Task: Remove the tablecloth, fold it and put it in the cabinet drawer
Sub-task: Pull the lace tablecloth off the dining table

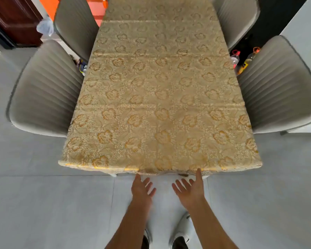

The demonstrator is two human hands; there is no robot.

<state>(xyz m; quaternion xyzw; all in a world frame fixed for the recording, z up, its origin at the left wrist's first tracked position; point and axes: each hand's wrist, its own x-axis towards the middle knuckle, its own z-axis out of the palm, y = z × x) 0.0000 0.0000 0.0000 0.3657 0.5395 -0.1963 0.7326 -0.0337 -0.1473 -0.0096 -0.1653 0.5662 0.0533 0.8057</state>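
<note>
Left hand (141, 188) and right hand (190, 190) are reaching at 6 o'clock, fingers spread, holding nothing. Tablecloth (160, 90) is lying flat, covering the table; we're judging it soft, light, slippery, best pinched at the near hem corners.

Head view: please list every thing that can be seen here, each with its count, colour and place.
tablecloth: one, gold with flower pattern, spread flat over the table in the centre.
chairs: four, grey, two on each long side of the table.
bottles: a few, orange-capped, on the floor between the right chairs.
bag: one, clear plastic, far left.
floor: grey tiles.
shoes: two, white, bottom centre.
left hand: open, fingers spread, just short of the near table edge.
right hand: open, at the near edge.
</note>
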